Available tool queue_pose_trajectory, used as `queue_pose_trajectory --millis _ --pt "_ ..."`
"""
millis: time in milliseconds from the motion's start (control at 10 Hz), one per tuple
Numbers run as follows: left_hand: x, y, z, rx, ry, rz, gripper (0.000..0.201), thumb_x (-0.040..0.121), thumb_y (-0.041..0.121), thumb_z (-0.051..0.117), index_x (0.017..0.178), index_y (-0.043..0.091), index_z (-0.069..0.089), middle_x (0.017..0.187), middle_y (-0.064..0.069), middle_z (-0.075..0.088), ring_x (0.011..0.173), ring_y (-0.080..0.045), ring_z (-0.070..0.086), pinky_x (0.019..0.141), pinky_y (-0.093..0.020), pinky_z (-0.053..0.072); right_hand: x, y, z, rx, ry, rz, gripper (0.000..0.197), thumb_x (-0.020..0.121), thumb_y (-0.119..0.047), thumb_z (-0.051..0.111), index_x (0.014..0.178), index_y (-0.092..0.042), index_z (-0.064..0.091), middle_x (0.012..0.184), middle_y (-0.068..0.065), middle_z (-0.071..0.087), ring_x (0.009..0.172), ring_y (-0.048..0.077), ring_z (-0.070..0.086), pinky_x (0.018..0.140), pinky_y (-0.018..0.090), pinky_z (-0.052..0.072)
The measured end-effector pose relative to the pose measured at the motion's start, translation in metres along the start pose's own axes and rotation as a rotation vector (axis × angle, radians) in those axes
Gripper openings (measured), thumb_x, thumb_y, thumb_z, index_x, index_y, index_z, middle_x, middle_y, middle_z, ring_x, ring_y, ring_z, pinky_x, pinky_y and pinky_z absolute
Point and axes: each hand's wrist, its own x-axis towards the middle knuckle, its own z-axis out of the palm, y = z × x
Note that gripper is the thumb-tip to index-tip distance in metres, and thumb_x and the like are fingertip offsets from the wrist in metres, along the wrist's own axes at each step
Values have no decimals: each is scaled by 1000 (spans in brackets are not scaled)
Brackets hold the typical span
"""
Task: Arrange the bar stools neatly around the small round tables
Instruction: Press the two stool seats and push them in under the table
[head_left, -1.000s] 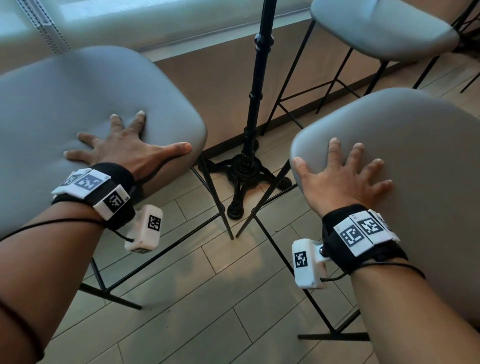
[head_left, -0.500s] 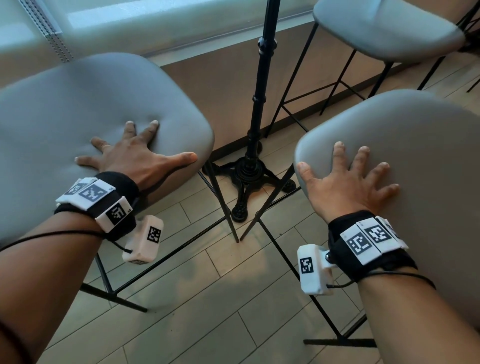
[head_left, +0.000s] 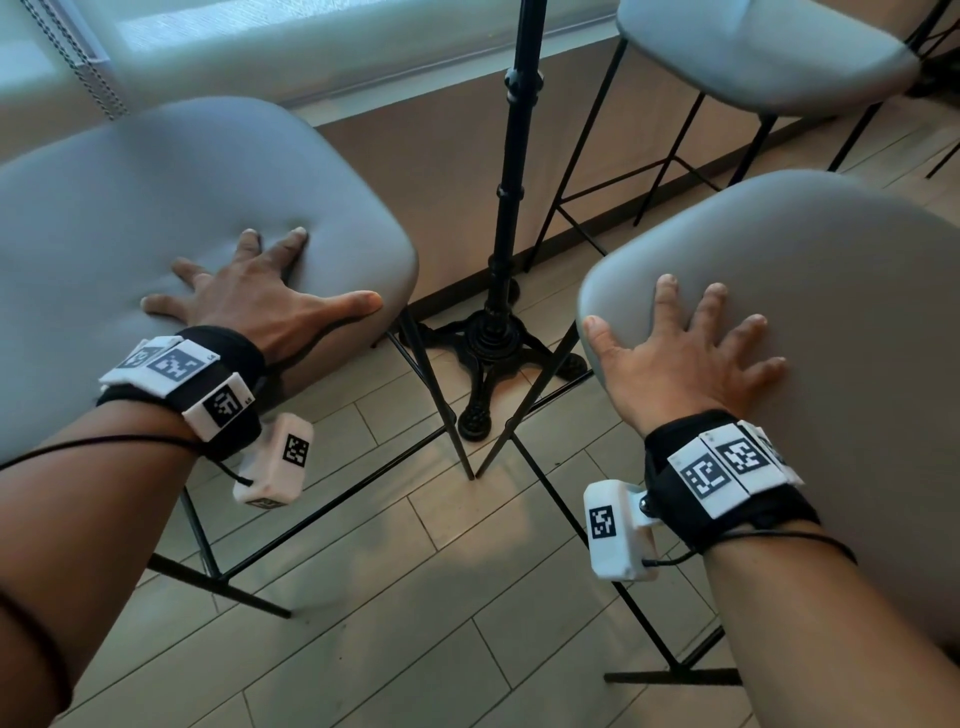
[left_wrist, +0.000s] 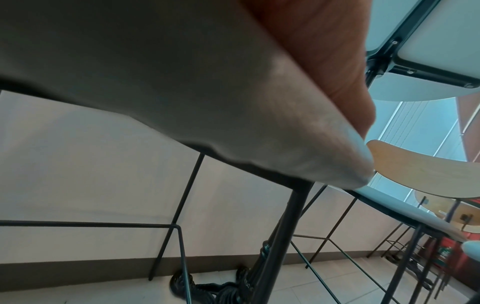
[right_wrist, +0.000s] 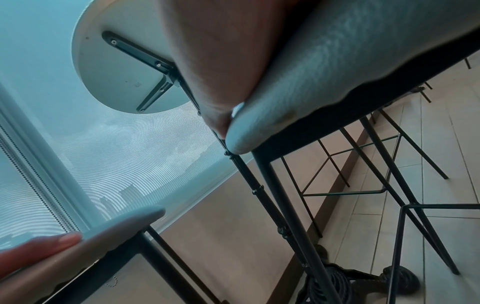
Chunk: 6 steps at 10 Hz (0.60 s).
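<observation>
Plainly, both grips lie open and flat: left hand (head_left: 249, 306) on the left bar stool (head_left: 156, 208), right hand (head_left: 680, 358) on the right bar stool (head_left: 831, 291). Between them, at 12 o'clock, rises the table pedestal (head_left: 506, 218); each stool likely needs pushing toward it, the nearer hand driving each.

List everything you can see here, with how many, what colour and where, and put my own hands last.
Bar stools: three, grey padded seats on thin black frames; left stool, right stool, far stool by the wall.
Table pedestal: one, black, with an ornate foot, between the two near stools.
Round tabletop: one, pale underside, above the pedestal.
Floor: pale wood-look tiles.
Window: one, bright, along the wall.
Wrist bands: two, black with white tags.
Left hand: flat on left stool.
Right hand: flat on right stool.
</observation>
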Motion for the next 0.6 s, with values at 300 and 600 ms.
queue_pose_trajectory --millis 300,600 --pt "-2 3 -2 -10 -2 -8 121 44 106 39 150 51 20 164 7 19 143 -58 3 104 -84 -2 -1 -2 -2 -2 -8 6 89 82 -83 17 155 -34 -1 165 10 -8 146 46 -8 113 71 -2" --pt "-24 4 -13 -64 -28 75 117 48 104 35 151 52 17 167 1 12 149 -46 3 109 -77 -2 -10 -2 -12 33 -57 0 89 82 -83 14 154 -36 -9 164 10 -15 146 45 -13 113 71 -3"
